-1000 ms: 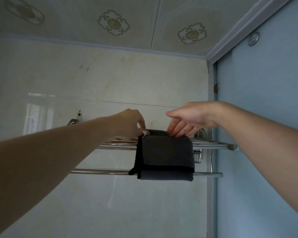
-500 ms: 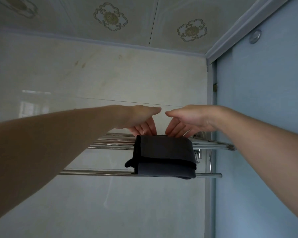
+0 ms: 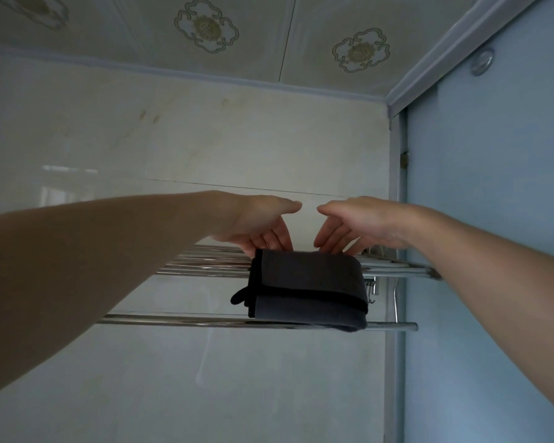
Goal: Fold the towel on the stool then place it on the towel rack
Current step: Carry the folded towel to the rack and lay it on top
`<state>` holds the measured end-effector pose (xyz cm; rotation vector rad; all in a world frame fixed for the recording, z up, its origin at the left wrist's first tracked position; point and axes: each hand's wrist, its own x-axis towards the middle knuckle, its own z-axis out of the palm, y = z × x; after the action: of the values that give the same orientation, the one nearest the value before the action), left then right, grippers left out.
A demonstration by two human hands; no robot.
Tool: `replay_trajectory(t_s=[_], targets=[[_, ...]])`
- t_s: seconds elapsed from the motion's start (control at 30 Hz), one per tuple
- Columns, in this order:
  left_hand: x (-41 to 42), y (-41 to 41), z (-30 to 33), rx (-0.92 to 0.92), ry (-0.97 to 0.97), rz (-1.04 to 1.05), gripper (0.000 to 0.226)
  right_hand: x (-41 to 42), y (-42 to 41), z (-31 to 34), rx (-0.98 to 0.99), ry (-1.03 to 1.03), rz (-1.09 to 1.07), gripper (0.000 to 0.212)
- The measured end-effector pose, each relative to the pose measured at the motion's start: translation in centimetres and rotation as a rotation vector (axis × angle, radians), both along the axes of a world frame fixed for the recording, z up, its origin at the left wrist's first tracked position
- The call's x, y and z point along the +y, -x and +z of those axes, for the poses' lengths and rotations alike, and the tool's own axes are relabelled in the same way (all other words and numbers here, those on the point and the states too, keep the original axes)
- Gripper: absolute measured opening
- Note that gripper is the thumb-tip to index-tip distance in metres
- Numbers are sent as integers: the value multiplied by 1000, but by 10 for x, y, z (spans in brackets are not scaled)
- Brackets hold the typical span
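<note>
Towel (image 3: 307, 284), dark grey with a black edge band, lies folded on the towel rack (image 3: 205, 320); both hands reach up to its far edge. The left hand (image 3: 263, 223) has its fingers spread and loose, pointing down behind the towel's left rear corner, the thumb held out level toward the other hand. The right hand (image 3: 355, 225) mirrors it, fingers fanned and pointing down at the towel's rear edge, thumb out toward the left. Neither hand pinches the cloth; whether the fingertips touch it cannot be told, since the towel hides them. The towel's upper part lies across the rack's upper rails, and its front hangs down to the lower front bar, which it overlaps toward the rack's right end. Behind the rack is a pale tiled wall (image 3: 205, 139); a blue door (image 3: 493, 219) stands to the right.
</note>
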<state>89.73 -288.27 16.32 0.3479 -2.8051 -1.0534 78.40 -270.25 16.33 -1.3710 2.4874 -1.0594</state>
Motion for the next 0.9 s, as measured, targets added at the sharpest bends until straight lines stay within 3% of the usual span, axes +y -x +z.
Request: replay_trajectory(t_s=[0.2, 0.3, 0.5, 0.77, 0.9], targets=[[-2, 1, -9, -24, 14, 36, 82, 6, 5, -7, 9, 65, 26, 63], [0, -1, -1, 65, 64, 43, 83, 6, 7, -7, -23, 49, 25, 63], [8, -19, 12, 228, -26, 2, 81, 2, 8, -9, -79, 49, -5, 65], [27, -40, 5, 240, -35, -30, 86, -8, 4, -14, -153, -118, -76, 62], [29, -44, 2, 204, -51, -35, 87, -1, 8, -14, -103, 34, -31, 66]])
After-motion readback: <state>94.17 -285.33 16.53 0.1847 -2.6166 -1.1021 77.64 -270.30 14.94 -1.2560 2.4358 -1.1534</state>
